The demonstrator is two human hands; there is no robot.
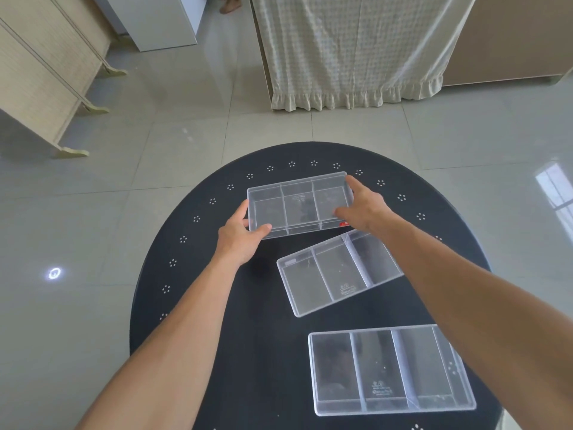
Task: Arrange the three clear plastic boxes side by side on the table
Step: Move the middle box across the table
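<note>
Three clear plastic boxes with inner dividers are over a round black table (pixel 192 274). The far box (pixel 299 203) is gripped at both short ends: my left hand (pixel 240 235) clasps its left end and my right hand (pixel 361 209) its right end. Its far edge looks raised, so it seems tilted off the tabletop. The middle box (pixel 335 273) lies skewed, rotated anticlockwise, just below my right wrist. The near box (pixel 387 369) lies flat at the table's front right, partly crossed by my right forearm.
The table has a ring of small white dot marks near its rim. Grey floor tiles surround it. A cream folding screen (pixel 46 72) stands at far left, and a checked curtain (pixel 356 51) hangs over furniture behind the table.
</note>
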